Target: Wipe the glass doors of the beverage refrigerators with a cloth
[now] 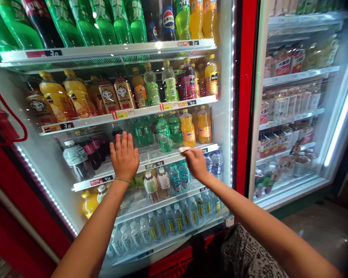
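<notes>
My left hand is raised flat with its fingers stretched, palm toward the drinks fridge. It appears to lie on the fridge's glass front, though the contact is hard to confirm. A thin band circles that wrist. To its right, my right hand is closed in a pinch on a small whitish object with a dark lower edge, whose kind I cannot make out. Behind that hand are green soda bottles and orange soda bottles on the middle shelf.
Large green bottles line the top shelf. Juice bottles stand on the shelf below, and water bottles fill the bottom. A second fridge is at the right. Patterned fabric shows at the lower right.
</notes>
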### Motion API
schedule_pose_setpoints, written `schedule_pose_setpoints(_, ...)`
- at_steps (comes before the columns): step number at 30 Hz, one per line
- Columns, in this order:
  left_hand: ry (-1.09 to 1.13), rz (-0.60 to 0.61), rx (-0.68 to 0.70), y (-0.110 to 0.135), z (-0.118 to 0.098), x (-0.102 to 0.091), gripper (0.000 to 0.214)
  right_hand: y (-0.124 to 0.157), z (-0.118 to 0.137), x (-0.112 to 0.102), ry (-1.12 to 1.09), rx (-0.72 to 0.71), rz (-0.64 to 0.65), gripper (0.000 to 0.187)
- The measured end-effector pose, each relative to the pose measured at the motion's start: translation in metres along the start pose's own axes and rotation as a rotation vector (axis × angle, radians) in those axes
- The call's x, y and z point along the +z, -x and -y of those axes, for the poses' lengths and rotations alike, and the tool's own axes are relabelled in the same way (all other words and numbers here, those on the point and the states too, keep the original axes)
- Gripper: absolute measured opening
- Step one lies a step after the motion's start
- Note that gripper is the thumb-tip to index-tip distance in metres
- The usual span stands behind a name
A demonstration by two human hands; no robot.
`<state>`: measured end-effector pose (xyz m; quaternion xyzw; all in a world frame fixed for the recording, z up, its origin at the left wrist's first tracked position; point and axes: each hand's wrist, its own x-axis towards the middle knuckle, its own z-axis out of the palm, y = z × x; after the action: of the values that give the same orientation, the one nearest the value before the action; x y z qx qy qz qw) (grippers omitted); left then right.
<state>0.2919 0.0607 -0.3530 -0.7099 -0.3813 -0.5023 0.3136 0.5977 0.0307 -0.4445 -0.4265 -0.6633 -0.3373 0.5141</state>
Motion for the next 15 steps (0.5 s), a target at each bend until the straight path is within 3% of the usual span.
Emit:
schedule_pose_setpoints(5, 0.0, -0.011, 0.001, 0.001, -0.001, 0.001, 0.063, 0.016, -0.1, -0.05, 0.018, 0.581, -0.373, 0.019)
schedule_pose_setpoints(8, 0.022, -0.014, -0.009, 0.001, -0.001, 0.002, 0.064, 0.03, -0.124, -0.063, 0.048, 0.803, -0.465, 0.019)
schedule_pose_setpoints(11, 0.038, -0.004, -0.03, 0.0, -0.003, 0.001, 0.064, 0.034, -0.103, -0.051, 0.044, 0.835, -0.469, 0.022)
schedule_pose_setpoints(15, 0.034, 0.009, -0.045, -0.001, -0.004, 0.0, 0.062, 0.029, -0.017, -0.013, -0.026, 0.583, -0.311, 0.024)
